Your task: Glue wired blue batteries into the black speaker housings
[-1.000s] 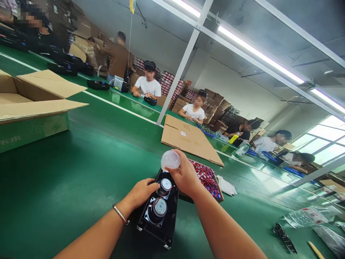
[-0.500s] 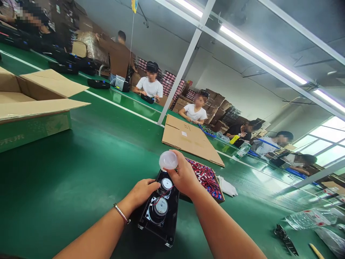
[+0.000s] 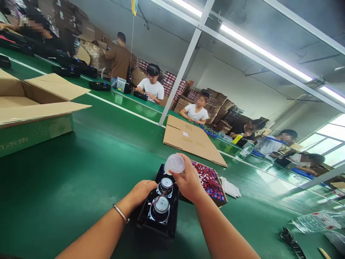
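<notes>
A black speaker housing (image 3: 171, 225) lies in front of me, its long side pointing away. Two round silver-backed speaker drivers (image 3: 161, 205) sit in it in a row, with a thin red-and-black wire (image 3: 162, 195) running over them. My left hand (image 3: 141, 194) grips the housing's left edge, thumb on top, other fingers mostly hidden. In my right hand (image 3: 190, 181) is a translucent white squeeze bottle (image 3: 174, 164), held tilted over the far end of the housing, its round base towards me. The bottle's tip is hidden.
Right behind my right hand stands a box of red-and-black wires (image 3: 210, 180), beside a white cloth (image 3: 230, 187). A flat cardboard sheet (image 3: 191, 140) lies farther off; an open carton (image 3: 40, 126) stands left. Right are a plastic bottle (image 3: 316, 221) and black strip (image 3: 292, 241). Co-workers sit across the bench.
The squeeze bottle and my right hand have shifted slightly right and down in view. The near end of the housing appears a little higher. My left hand stays at its edge.
</notes>
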Demonstrator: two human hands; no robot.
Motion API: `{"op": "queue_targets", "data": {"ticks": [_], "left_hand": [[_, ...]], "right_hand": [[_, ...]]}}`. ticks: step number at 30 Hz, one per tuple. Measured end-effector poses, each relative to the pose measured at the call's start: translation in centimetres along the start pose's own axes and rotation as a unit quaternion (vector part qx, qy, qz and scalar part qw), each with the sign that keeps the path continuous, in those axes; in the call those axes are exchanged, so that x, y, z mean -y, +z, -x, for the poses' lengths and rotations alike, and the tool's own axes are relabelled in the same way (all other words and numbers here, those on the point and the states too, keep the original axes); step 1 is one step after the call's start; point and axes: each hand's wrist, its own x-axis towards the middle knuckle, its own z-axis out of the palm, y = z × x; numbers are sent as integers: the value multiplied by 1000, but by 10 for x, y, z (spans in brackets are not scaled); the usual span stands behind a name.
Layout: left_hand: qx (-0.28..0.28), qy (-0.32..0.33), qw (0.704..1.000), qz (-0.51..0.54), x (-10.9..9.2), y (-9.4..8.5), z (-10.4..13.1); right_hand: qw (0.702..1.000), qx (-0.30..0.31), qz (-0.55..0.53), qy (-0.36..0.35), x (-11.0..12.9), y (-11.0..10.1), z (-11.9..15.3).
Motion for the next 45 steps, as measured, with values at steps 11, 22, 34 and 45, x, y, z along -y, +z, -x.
{"op": "queue_targets", "data": {"ticks": [11, 22, 34, 45], "left_hand": [[-10, -31, 999, 29, -2, -2, 5], [-12, -55, 996, 73, -5, -1, 9], [-7, -69, 993, 91, -2, 0, 8], [2, -69, 995, 73, 0, 0, 7]], "right_hand": [[992, -59, -87, 64, -27, 6, 13], [981, -101, -133, 103, -37, 12, 14], [972, -101, -174, 118, -38, 12, 20], [958, -233, -137, 92, -32, -71, 27]]}}
